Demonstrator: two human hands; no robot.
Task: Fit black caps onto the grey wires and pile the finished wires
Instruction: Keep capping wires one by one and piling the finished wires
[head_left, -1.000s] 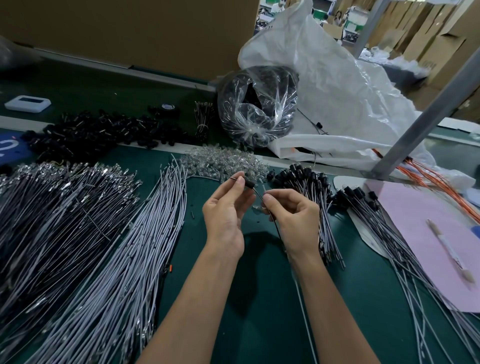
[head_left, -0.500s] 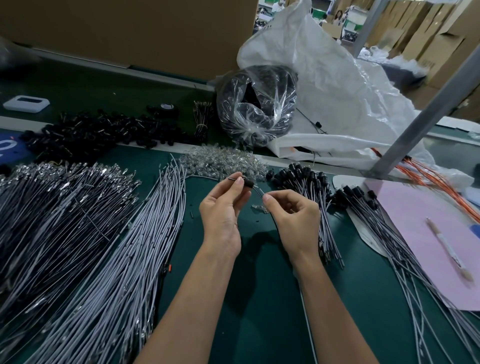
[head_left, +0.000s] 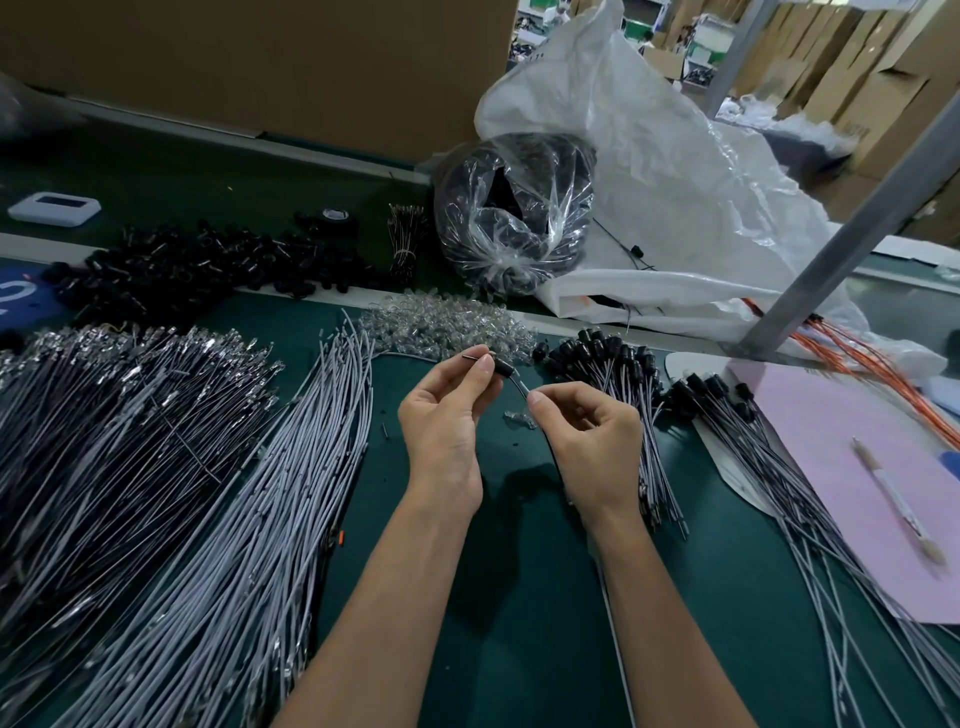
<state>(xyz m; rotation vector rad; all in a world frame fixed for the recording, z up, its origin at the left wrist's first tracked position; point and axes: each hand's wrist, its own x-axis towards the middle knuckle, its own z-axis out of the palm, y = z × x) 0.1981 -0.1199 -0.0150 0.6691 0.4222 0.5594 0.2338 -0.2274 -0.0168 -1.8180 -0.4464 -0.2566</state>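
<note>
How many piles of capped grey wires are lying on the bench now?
2. One pile of black-capped grey wires lies beside the right hand; the second pile fans out farther right, by the pink paper sheet. Others may be hidden.

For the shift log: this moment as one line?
step: capping | left hand: pinches grey wire beside black cap | right hand: pinches same wire

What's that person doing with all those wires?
A person is fitting a black cap onto a grey wire. The left hand pinches the wire's end right beside the cap, and the right hand pinches the wire lower down. Heaps of bare wires lie on the left; capped wires are piled on the right.
</note>
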